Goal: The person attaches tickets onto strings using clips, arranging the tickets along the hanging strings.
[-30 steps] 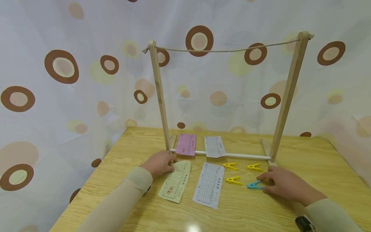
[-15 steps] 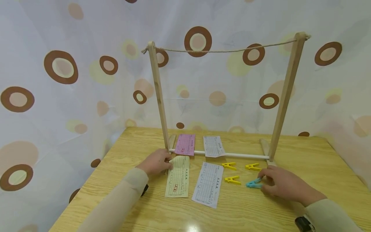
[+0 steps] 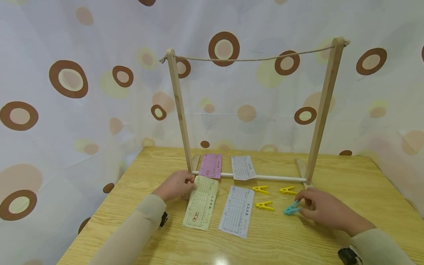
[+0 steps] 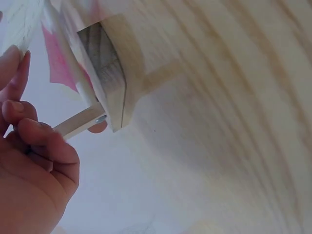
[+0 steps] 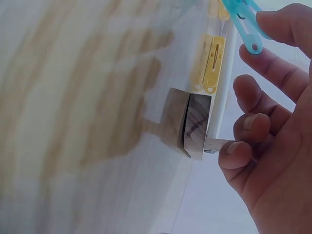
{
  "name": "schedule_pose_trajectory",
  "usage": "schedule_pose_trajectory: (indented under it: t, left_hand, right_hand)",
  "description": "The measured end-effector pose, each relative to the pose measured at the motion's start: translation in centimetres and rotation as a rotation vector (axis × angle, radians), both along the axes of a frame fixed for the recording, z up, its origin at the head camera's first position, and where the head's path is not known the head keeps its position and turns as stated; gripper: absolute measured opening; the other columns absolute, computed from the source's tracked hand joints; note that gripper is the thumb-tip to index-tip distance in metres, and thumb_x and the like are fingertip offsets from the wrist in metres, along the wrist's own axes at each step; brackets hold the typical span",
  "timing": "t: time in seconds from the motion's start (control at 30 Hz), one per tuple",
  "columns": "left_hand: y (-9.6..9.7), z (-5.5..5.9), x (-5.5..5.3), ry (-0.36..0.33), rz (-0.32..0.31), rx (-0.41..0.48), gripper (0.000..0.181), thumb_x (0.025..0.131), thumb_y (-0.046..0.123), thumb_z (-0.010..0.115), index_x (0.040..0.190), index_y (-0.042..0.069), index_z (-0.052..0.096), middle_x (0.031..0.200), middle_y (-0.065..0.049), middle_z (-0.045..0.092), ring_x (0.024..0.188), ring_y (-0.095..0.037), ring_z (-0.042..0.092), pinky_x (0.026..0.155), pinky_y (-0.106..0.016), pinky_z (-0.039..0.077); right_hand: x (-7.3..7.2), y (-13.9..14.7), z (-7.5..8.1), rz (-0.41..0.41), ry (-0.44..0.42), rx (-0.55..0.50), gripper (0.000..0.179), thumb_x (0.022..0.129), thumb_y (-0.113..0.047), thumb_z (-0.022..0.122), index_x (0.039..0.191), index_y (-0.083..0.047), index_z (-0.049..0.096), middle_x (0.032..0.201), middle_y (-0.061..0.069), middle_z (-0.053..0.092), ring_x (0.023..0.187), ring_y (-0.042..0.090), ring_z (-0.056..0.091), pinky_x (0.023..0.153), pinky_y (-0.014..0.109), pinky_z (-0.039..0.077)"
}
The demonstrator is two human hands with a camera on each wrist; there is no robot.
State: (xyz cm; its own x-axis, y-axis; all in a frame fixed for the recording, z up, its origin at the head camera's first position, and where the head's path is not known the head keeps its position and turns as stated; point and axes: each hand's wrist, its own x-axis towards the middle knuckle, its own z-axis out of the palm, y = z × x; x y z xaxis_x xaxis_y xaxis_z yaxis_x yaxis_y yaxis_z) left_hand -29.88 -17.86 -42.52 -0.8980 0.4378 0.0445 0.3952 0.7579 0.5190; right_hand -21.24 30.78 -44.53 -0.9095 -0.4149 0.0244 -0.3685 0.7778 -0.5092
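Note:
My left hand [image 3: 176, 185] pinches the upper left edge of a pale yellow printed slip [image 3: 201, 203]. In the left wrist view, thumb and forefinger meet at the edge of that slip [image 4: 20, 24], the other fingers curled below. The right hand [image 3: 326, 208] pinches a light blue clothespin [image 3: 292, 208] between thumb and forefinger. Seen from the right wrist, the blue clothespin [image 5: 246, 23] points away from the fingertips. Just left of it lie three yellow clothespins [image 3: 264, 205]. A white printed slip [image 3: 236, 211] lies flat between the hands.
Behind the hands stands a wooden frame [image 3: 322, 110] with a string [image 3: 245, 60] tied across its top and a white rod [image 3: 281, 178] low down. A pink slip [image 3: 211, 165] and a smaller white slip [image 3: 243, 167] lie over the rod. A patterned curtain [image 3: 251, 132] hangs behind the table [image 3: 268, 243].
The yellow slip has been drawn up and slightly away from the table's front by the left hand, turning on the way. The right hand has taken the blue clothespin and tilted it.

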Motion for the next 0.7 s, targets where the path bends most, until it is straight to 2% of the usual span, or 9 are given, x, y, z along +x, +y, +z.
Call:
schedule_pose_trajectory:
  t: [0.17, 0.4, 0.57, 0.7]
  left_hand:
    - [0.1, 0.7, 0.4, -0.001, 0.016, 0.014, 0.012, 0.099, 0.021, 0.067, 0.087, 0.016, 0.069, 0.077, 0.002, 0.057, 0.068, -0.015, 0.046, 0.06, -0.031, 0.039]
    - [0.6, 1.7, 0.9, 0.019, 0.071, 0.048, 0.012, 0.101, 0.023, 0.065, 0.095, 0.015, 0.073, 0.085, -0.002, 0.068, 0.064, -0.013, 0.048, 0.057, -0.029, 0.041]
    - [1.1, 2.8, 1.1, 0.071, 0.056, 0.067, 0.018, 0.102, 0.025, 0.062, 0.09, 0.014, 0.07, 0.069, 0.0, 0.058, 0.056, -0.011, 0.039, 0.052, -0.028, 0.034]
    - [1.6, 3.8, 1.3, 0.131, 0.022, 0.073, 0.021, 0.103, 0.025, 0.062, 0.088, 0.011, 0.068, 0.064, 0.005, 0.05, 0.055, -0.01, 0.038, 0.053, -0.028, 0.035]
  right_hand:
    - [0.1, -0.1, 0.2, -0.01, 0.003, -0.049, 0.024, 0.098, -0.03, 0.069, 0.117, -0.017, 0.064, 0.086, -0.002, 0.046, 0.071, 0.009, 0.042, 0.06, 0.03, 0.036]
    - [0.3, -0.6, 0.9, -0.001, 0.025, -0.136, 0.024, 0.099, -0.028, 0.067, 0.117, -0.011, 0.064, 0.083, 0.0, 0.046, 0.066, 0.009, 0.039, 0.057, 0.03, 0.035]
    - [0.3, -0.8, 1.9, -0.024, 0.036, -0.2, 0.026, 0.099, -0.029, 0.068, 0.117, -0.01, 0.063, 0.083, 0.002, 0.047, 0.065, 0.01, 0.037, 0.056, 0.031, 0.034]
    - [0.3, -0.8, 3.0, -0.039, 0.07, -0.231, 0.024, 0.098, -0.028, 0.07, 0.115, -0.013, 0.062, 0.083, 0.003, 0.048, 0.064, 0.011, 0.037, 0.056, 0.03, 0.035]
